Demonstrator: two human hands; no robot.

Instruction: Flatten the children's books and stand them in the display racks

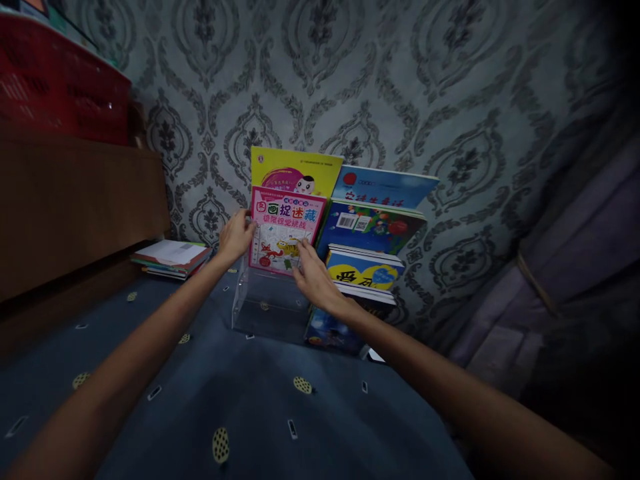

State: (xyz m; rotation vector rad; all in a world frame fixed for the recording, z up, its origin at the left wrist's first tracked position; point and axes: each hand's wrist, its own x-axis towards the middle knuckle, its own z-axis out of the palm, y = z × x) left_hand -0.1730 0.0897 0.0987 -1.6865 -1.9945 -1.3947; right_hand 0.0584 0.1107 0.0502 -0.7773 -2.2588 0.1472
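A pink picture book (285,223) with a fox and a yellow striped animal on its cover stands upright in a clear plastic book rack (270,303). My left hand (237,235) is closed at the book's left edge, its fingertips partly hidden. On the right, my right hand (316,277) grips the lower right edge, with fingers over the cover. Behind the pink book rises a taller yellow book (295,167). Beside them, several more books fill the rack's right half, among them a light blue book (383,187), a dark blue book (370,227) and a yellow-and-blue book (365,272).
A stack of books and papers (171,255) lies left of the rack, near a wooden cabinet (80,207) with a red basket (65,87) on top. Patterned wallpaper (340,80) is behind the rack. A tied purple curtain (560,280) hangs at right. Dark blue patterned cloth (255,400) lies beneath.
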